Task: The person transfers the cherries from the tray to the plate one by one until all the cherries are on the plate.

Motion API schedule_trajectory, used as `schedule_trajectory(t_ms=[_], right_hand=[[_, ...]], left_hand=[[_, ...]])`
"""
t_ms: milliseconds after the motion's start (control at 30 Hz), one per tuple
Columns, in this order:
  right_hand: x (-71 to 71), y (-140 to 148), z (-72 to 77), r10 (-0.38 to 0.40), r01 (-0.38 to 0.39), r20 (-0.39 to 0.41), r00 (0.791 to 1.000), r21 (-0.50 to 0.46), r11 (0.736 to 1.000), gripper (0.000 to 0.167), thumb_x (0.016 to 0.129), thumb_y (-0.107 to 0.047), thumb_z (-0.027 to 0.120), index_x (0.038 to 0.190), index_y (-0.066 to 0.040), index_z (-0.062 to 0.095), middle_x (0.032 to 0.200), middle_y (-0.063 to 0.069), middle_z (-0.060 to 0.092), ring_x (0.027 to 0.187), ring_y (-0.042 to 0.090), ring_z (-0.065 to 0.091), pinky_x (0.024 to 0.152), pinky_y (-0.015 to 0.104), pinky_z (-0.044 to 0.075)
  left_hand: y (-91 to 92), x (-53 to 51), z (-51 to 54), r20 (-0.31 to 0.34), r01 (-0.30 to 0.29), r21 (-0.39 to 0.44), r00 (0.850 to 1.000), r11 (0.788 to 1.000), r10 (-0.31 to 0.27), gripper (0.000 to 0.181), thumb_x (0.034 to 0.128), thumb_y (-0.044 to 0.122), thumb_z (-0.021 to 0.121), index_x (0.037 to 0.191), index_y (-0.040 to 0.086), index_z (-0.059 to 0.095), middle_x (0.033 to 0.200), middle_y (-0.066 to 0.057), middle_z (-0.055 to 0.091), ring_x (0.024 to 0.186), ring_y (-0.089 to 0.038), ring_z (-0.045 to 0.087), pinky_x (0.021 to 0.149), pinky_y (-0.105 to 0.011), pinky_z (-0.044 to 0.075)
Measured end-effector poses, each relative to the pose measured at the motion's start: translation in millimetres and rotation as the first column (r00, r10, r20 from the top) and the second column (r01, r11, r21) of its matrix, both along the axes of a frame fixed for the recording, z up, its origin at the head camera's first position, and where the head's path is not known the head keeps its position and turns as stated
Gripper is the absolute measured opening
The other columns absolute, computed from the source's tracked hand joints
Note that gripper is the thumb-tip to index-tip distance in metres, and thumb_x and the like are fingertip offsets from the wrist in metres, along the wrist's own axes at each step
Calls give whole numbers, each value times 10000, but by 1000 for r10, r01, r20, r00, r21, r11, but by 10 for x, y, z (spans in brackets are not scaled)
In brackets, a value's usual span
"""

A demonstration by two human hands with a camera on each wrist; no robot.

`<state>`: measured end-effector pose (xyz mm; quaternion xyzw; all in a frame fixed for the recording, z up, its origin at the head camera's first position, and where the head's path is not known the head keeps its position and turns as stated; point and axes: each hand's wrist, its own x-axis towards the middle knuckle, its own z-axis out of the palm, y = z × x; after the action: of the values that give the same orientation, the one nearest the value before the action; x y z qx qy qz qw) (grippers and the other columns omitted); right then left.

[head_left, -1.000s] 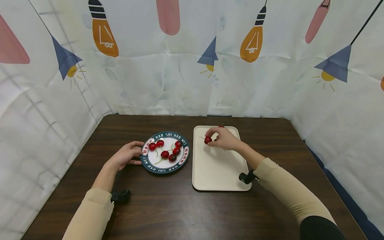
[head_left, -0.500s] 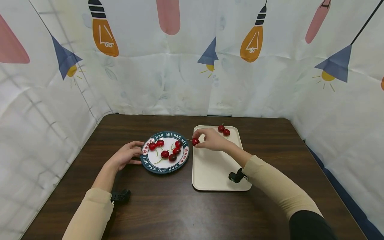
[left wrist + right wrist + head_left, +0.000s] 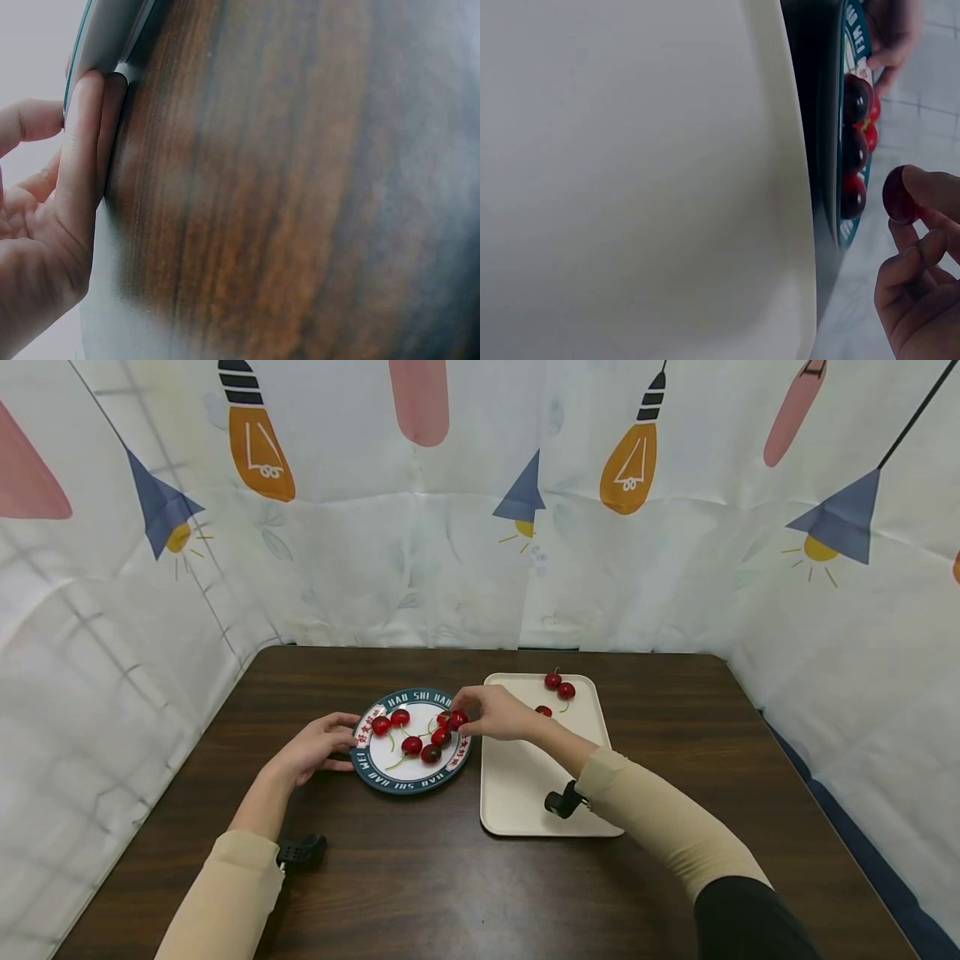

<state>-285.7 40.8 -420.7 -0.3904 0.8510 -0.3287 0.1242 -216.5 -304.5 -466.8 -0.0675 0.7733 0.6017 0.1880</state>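
Note:
My right hand (image 3: 498, 713) pinches a dark red cherry (image 3: 901, 196) between thumb and fingers, over the right rim of a round plate (image 3: 402, 787). The plate is white inside, with a dark teal lettered border. Several cherries lie on it, one of them a red cherry (image 3: 412, 746) with a green stem. At the plate's left side my left hand (image 3: 318, 749) holds the rim; the left wrist view shows a finger (image 3: 81, 142) against its underside. To the right lies a cream rectangular tray (image 3: 543, 793). Two cherries (image 3: 566, 691) sit near its far edge, and another is partly hidden behind my right hand.
Everything rests on a dark wood-grain table (image 3: 405, 877). A patterned white curtain (image 3: 420, 577) hangs along its far edge and the sides. Black cameras are strapped to both wrists.
My right hand has carried the pinched cherry leftward from above the tray to the plate's right rim. Cherries left on the tray have come into sight. The left hand stays in place.

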Motion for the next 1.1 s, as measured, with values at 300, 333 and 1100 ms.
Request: schedule_trajectory(t_ms=[300,333,1100], right_hand=[[43,-278,22,21,-21,8,1000,-8,1000,335,906,-114,789,1220,-56,688,1134,47,707,1085,171,612,962,292,501],[50,-303,21,19,-18,8,1000,-7,1000,333,906,-115,789,1220,-63,689,1136,47,705,1080,174,609,957,292,502],[-14,-168,-35,-11,11,24,1000,-28,1000,382,929,-152,768,1280,-47,661,1222,114,688,1101,289,630,844,323,528]], left_hand=[[14,3,37,-3,5,-4,1000,1000,-5,587,1065,147,510,1570,-18,261,1434,-268,408,1149,-322,561,849,-415,613],[12,3,36,-4,5,-4,1000,1000,-5,587,1064,147,511,1569,-18,262,1430,-267,410,1149,-324,561,848,-415,613],[-15,-9,-5,-3,-20,-8,1000,1000,20,581,1046,124,526,1561,-6,290,1374,-264,471,1111,-296,588,853,-410,612]])
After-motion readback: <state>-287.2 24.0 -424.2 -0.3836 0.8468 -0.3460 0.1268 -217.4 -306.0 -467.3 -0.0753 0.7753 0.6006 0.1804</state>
